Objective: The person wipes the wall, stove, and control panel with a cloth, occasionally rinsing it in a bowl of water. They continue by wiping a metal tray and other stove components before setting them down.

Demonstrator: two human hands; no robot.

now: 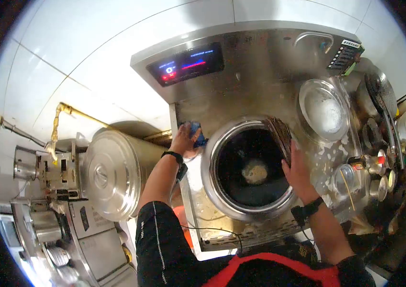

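Observation:
My left hand (183, 141) is closed on a blue cloth (196, 134), pressed to the stove top just left of the burner ring. In my right hand (300, 173) is a brown bamboo wok brush (279, 136), its bristle bundle lying over the upper right rim of the wok. The dark wok (234, 165) sits in a shiny steel ring (208, 177) in front of me. A pale, light-coloured patch shows at the wok's bottom. My right fingertips are partly hidden by the brush.
A large lidded steel pot (112, 177) stands to the left, below a yellow tap pipe (85, 115). A round steel basin (325, 111) sits at back right, beneath a faucet (315, 36). Seasoning containers (379, 187) crowd the right side. The lit control panel (186, 64) faces me.

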